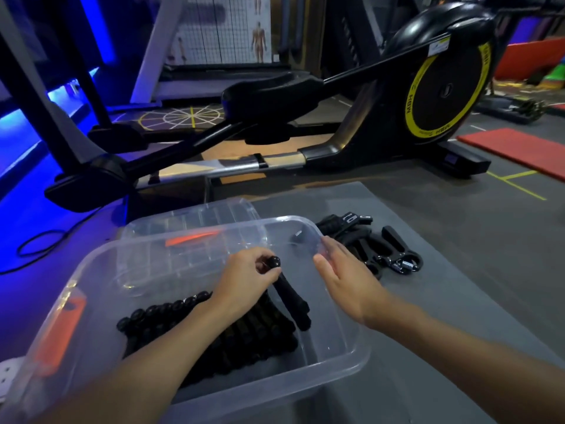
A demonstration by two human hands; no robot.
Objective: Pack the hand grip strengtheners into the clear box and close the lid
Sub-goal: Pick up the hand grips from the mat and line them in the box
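Beside box [336, 359] — loose strengtheners [382, 249], elliptical [367, 96] behind, lid [189, 221]

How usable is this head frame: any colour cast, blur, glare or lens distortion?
Head view: strong blue light floods the left side; wide-angle bending curves the clear box rim and the exercise machine; the right hand is slightly motion-blurred; the left hand and its grip strengthener read clearly; soft reflections sit on the lid.

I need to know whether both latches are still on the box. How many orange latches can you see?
2. One orange latch sits on the clear box's near-left end; the other shows through the plastic at the far end. None appears hidden.
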